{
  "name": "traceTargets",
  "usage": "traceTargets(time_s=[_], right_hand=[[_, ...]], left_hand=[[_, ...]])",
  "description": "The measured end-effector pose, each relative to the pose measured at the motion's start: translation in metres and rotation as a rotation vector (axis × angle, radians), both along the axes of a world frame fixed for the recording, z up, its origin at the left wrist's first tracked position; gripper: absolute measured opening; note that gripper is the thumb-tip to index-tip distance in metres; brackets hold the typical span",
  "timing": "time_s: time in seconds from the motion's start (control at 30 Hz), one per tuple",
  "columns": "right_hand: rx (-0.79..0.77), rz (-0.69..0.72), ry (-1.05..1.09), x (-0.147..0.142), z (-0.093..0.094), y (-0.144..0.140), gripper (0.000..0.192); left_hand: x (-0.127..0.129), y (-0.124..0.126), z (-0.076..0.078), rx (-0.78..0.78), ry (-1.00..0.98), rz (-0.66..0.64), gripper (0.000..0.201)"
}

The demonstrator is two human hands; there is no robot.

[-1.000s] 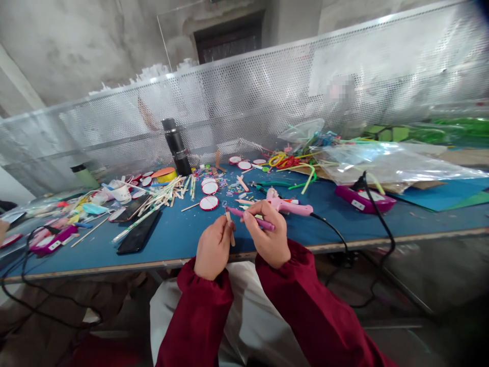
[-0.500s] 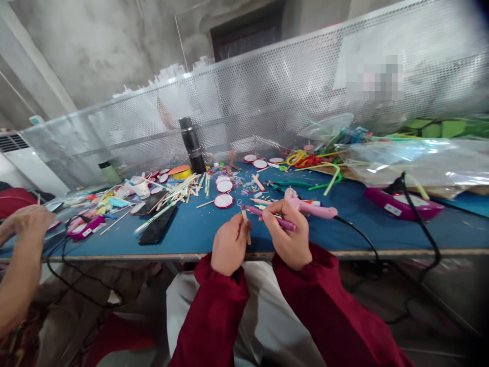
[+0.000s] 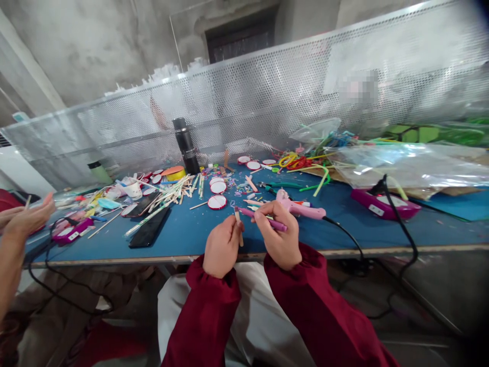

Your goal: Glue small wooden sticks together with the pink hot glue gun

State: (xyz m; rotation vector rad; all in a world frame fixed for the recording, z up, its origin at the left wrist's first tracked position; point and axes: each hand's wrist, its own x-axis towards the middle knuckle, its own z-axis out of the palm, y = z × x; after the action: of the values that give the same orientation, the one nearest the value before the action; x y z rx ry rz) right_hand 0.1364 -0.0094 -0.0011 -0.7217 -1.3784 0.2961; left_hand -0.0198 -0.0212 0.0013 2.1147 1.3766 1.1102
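My left hand (image 3: 221, 247) pinches a short wooden stick (image 3: 239, 232) upright at the near edge of the blue table (image 3: 183, 234). My right hand (image 3: 278, 234) grips a purple marker pen (image 3: 262, 218), its tip pointing left at the top of the stick. Both hands are close together, in dark red sleeves. A pink glue gun (image 3: 300, 206) lies just behind my right hand, its black cord trailing off the table's edge.
Wooden sticks (image 3: 168, 196), red-rimmed white discs (image 3: 217, 202), a black phone (image 3: 148, 232), a black flask (image 3: 186, 146), coloured pipe cleaners (image 3: 305, 163), plastic bags and a purple power box (image 3: 382, 206) cover the table. A perforated metal screen stands behind. Another person's hand (image 3: 26, 219) is at the left.
My hands keep the same grip on stick and marker. The view has shifted. The other person's hand at the left has risen and opened.
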Motion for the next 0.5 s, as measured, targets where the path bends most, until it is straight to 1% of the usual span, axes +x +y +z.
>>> traceTargets(time_s=[0.5], right_hand=[[-0.014, 0.016, 0.009, 0.0007, -0.0013, -0.0001, 0.020]], left_hand=[[0.0008, -0.0008, 0.0009, 0.018, 0.036, 0.016, 0.035]])
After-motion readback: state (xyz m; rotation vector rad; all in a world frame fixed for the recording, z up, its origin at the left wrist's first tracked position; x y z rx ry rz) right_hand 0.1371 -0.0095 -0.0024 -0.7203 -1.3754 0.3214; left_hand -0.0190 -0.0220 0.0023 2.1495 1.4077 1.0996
